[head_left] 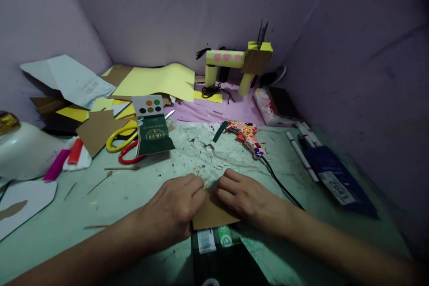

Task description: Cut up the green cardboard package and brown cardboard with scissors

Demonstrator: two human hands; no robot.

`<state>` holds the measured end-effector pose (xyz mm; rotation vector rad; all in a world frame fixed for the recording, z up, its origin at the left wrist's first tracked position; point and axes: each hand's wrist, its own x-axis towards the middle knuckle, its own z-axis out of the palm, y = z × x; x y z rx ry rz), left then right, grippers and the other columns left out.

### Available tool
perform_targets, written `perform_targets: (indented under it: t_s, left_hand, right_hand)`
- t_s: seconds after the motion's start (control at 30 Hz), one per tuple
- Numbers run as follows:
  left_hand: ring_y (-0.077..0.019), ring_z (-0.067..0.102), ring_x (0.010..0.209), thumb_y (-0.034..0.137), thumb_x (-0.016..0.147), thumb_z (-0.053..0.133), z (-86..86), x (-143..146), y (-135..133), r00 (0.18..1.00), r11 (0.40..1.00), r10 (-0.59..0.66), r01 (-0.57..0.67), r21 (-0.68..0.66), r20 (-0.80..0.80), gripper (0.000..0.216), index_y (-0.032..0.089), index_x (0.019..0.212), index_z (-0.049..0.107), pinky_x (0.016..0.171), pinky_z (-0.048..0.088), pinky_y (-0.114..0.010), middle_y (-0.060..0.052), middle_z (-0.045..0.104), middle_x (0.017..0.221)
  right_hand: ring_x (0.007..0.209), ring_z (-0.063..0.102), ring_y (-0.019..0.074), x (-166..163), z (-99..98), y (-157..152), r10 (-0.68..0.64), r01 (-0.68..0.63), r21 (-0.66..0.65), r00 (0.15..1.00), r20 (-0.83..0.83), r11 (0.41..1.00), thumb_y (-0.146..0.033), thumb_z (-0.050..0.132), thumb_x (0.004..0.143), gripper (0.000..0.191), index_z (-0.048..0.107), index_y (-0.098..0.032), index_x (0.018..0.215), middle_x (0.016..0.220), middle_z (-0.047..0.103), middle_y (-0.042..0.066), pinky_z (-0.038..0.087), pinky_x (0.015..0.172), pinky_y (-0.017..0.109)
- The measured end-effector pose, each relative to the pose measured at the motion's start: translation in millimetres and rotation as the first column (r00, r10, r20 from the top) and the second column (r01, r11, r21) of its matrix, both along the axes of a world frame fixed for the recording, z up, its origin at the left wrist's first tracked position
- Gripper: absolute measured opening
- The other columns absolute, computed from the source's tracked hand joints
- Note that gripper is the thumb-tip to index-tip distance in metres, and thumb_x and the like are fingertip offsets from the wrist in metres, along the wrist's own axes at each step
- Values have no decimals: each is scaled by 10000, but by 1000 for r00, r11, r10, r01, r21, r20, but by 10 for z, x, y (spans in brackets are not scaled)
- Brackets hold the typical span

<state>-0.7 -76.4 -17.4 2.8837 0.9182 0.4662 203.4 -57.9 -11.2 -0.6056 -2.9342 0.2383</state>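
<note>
Both of my hands are closed on a piece of brown cardboard [212, 214] near the front of the table. My left hand [179, 201] grips its left side, and my right hand [243, 194] grips its far right side, fingers curled over the edge. Toward me, a black printed piece [228, 259] with a barcode and a green label extends from below the cardboard; whether the two are joined I cannot tell. Beyond my hands lies a flower-patterned glue gun [246, 136] with a black cord. The fingertips and the cardboard's far edge are hidden.
To the left are scissors [125, 152] under a dark green printed card [154, 134], cardboard scraps [98, 129] and yellow sheets [157, 81]. A yellow paper animal figure [226, 58] stands at the back. Right are white markers [301, 156] and a blue packet [342, 183].
</note>
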Motion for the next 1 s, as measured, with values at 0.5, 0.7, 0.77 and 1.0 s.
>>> perform_targets:
  t_s: [0.5,0.7,0.77,1.0]
  left_hand:
    - [-185,406,638,39,690,409,-170,12,-67,978,999,-52,50,13,202,157,143,726,522,540,339,-332,-71,516,706]
    - [-197,435,671,48,698,437,-165,39,-94,992,999,3,3,-45,127,143,134,717,550,566,371,-331,-80,530,721]
    - [-199,445,672,57,711,435,-137,58,-100,992,997,19,-10,-77,122,142,138,719,551,557,370,-321,-80,538,725]
    - [-212,496,700,-12,684,468,29,167,-154,995,978,49,-66,-197,-89,181,132,735,566,608,384,-336,-76,581,745]
  right_hand:
    - [690,422,166,-15,-165,-226,-125,125,-36,992,-6,991,-131,504,887,143,583,-148,769,745,568,33,346,590,308]
    - [698,426,171,9,-169,-262,-128,130,-42,991,43,991,-107,551,855,85,597,-117,785,782,585,47,352,584,307]
    - [710,430,174,9,-136,-237,-116,119,-52,992,56,992,-105,556,850,69,602,-114,799,798,592,52,366,602,308]
    - [684,443,173,9,-81,-211,-116,115,-82,993,-8,990,-89,558,827,109,598,-108,728,757,602,63,392,617,312]
